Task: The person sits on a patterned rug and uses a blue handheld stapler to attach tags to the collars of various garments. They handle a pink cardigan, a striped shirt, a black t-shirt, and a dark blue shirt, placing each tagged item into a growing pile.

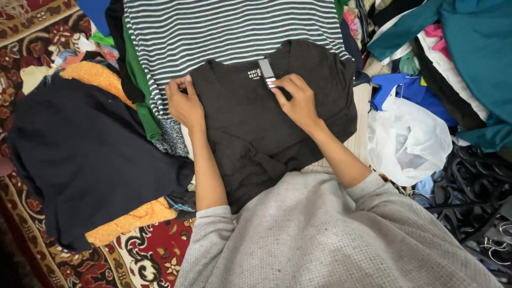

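From the left, we see a dark navy garment (pixel 90 160) spread over a patterned red carpet (pixel 149 256). Our left hand (pixel 184 104) pinches the black shirt (pixel 266 128) at its left edge, grip closed on the cloth. The shirt lies over a striped top (pixel 224 29). Our right hand (pixel 298 101) presses near the collar, fingers closed on fabric. It looks soft, light and limp; the edges seem best to hold. A white plastic bag (pixel 408 141) sits rightward.

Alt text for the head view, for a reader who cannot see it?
Two bare hands press on a black shirt: left hand at its left edge, right hand near the collar. It lies on a striped garment, with a white bag to the right.
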